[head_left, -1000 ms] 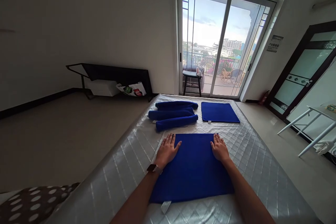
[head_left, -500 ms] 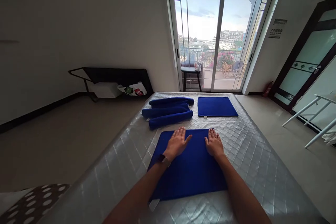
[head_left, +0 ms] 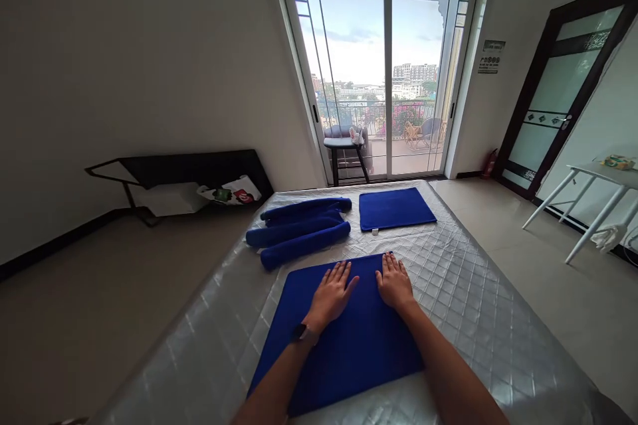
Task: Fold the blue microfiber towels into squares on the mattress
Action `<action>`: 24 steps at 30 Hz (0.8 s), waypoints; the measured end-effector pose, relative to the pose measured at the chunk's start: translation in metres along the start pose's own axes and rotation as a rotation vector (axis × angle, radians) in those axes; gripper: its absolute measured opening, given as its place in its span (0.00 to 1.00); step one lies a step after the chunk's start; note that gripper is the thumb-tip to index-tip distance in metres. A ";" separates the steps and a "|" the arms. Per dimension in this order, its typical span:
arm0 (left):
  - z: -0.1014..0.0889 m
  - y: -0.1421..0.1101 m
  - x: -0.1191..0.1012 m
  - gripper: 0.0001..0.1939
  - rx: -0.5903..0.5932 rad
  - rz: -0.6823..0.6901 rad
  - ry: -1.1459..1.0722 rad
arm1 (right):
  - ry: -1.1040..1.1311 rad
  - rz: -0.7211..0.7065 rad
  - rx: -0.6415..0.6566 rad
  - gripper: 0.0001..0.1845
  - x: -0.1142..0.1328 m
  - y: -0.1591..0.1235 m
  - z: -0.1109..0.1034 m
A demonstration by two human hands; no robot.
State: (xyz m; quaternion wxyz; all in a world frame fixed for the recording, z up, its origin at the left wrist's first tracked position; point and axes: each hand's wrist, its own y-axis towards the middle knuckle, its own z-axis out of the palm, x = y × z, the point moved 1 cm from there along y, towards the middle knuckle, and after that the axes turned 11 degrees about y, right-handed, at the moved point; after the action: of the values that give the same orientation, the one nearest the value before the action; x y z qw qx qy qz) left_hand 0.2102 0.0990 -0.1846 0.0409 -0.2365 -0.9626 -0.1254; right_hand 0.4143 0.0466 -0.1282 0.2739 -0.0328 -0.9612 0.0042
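Mattress [head_left: 478, 305]: a silvery, diamond-quilted expanse bears cloth pieces (all in deep blue).
Near cloth [head_left: 359, 352]: spreads flat across the front portion, set slightly askew.
Rolls [head_left: 299, 227]: three lie close together, roughly parallel, at the far left.
Far cloth [head_left: 396, 208]: lies flat to the rolls' right, a white tag [head_left: 375, 232] at its near edge.

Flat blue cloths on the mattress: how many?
2: the near cloth under the left hand and right hand; the far cloth, right of the rolled cloths. Any stacked beneath wouldn't show.

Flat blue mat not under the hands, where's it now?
Head view: the mat lies at the far end of the mattress, just right of the blue rolls, beyond the right hand.
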 end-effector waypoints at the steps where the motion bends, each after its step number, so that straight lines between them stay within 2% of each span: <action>1: 0.005 -0.009 0.021 0.32 0.002 -0.029 0.018 | 0.003 0.003 0.004 0.34 0.000 0.000 0.000; 4: 0.017 -0.035 0.072 0.34 -0.006 -0.129 0.041 | -0.009 0.008 0.012 0.35 0.000 0.000 0.000; 7: 0.019 -0.049 0.093 0.38 -0.008 -0.211 0.023 | -0.042 0.019 0.013 0.35 -0.001 0.001 0.000; 12: 0.007 -0.047 0.080 0.41 0.009 -0.301 -0.026 | -0.114 0.031 0.042 0.34 0.000 0.002 -0.005; 17: 0.000 -0.043 0.072 0.41 0.007 -0.318 -0.047 | -0.183 0.047 0.111 0.34 0.002 0.010 -0.015; 24: -0.002 -0.044 0.071 0.39 0.000 -0.318 -0.050 | -0.202 0.007 -0.008 0.32 -0.002 0.023 -0.003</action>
State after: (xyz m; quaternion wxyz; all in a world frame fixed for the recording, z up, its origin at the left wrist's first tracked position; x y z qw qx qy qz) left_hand 0.1266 0.0924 -0.1824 -0.0034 -0.0841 -0.9887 -0.1242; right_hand 0.4190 0.0692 -0.1276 0.1755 -0.0365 -0.9838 0.0045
